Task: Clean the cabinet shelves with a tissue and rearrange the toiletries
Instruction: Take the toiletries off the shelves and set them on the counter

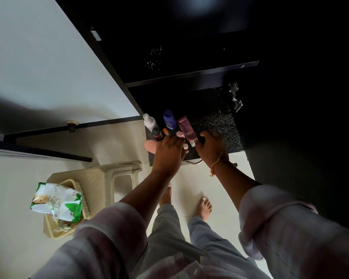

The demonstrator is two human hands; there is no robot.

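- While we lean over the dark lower shelf [220,125], our left hand [169,150] curls over small toiletries at its front edge; its exact grasp we cannot tell.
- Our right hand [212,143] rests spread beside a translucent pink tube [185,129], touching it.
- We count one white bottle [150,122], one blue bottle [168,118], one pink tube.
- One green-and-white tissue pack [56,202] lies in a cream basket [50,228].

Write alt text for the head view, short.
Seen from above, a person's left hand and right hand reach among toiletries on a dark cabinet shelf: a white bottle, a blue bottle and a pink tube. A tissue pack lies in a basket on the floor at left.
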